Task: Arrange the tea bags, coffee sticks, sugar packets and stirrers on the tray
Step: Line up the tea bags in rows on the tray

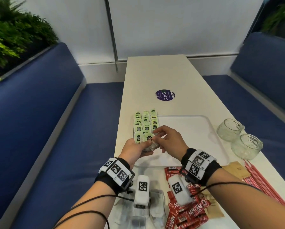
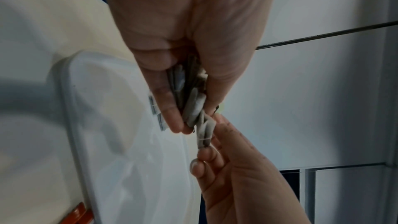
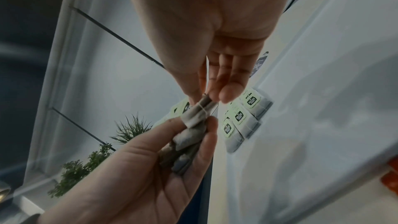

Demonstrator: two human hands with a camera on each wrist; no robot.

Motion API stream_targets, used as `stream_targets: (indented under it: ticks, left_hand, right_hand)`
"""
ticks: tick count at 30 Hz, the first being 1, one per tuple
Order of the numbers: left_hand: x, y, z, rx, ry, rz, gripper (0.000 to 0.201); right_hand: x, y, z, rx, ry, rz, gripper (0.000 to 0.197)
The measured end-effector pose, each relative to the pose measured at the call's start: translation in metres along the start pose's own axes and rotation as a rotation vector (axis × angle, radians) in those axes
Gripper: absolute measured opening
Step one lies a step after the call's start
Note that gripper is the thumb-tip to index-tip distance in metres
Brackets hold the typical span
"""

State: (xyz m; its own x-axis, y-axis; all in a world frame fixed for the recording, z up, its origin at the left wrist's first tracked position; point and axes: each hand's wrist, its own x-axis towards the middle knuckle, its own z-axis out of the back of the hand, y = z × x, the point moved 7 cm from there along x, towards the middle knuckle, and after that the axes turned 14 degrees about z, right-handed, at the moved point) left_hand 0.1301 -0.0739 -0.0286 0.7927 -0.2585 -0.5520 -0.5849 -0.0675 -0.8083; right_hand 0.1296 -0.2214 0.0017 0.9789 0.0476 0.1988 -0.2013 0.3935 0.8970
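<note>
One white tray (image 1: 204, 129) lies on one table (image 1: 155, 71). Tea bags (image 1: 145, 120) stand on it in three rows, too overlapped for an exact count. Two hands share a small bunch of further tea bags (image 1: 148, 141). Two glass cups (image 1: 230, 129) stand together. Red coffee sticks (image 1: 188, 212), pink stirrers (image 1: 260, 180) and brown sugar packets (image 1: 237, 169) lie in heaps, uncountable.

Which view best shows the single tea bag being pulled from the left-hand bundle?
Right wrist: the grey paper tea bag shows unobstructed with its string. Left wrist shows it edge-on; head view mostly hides it behind the hands.
</note>
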Motion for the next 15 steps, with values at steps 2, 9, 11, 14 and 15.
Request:
stream_targets:
  ticks: [2, 9, 11, 14, 15]
  left_hand:
    - [0.006, -0.005, 0.003, 0.002, -0.022, -0.012, 0.028]
    - [0.033, -0.019, 0.012, 0.051, -0.101, -0.034, 0.032]
    - [0.038, -0.022, 0.014, 0.044, -0.091, -0.023, 0.031]
    - [0.052, -0.024, 0.022, 0.004, -0.127, 0.014, 0.027]
    - [0.056, -0.022, 0.027, -0.028, -0.162, 0.037, 0.025]
  right_hand:
    - [0.009, -0.004, 0.001, 0.004, -0.014, -0.007, 0.016]
    - [0.044, -0.018, -0.003, -0.028, 0.011, -0.019, 0.012]
    - [0.052, -0.024, -0.005, -0.025, 0.027, -0.037, 0.011]
    - [0.061, -0.039, -0.004, 0.061, 0.033, -0.094, 0.005]
    - [0.06, -0.047, -0.003, 0.078, 0.059, -0.124, 0.005]
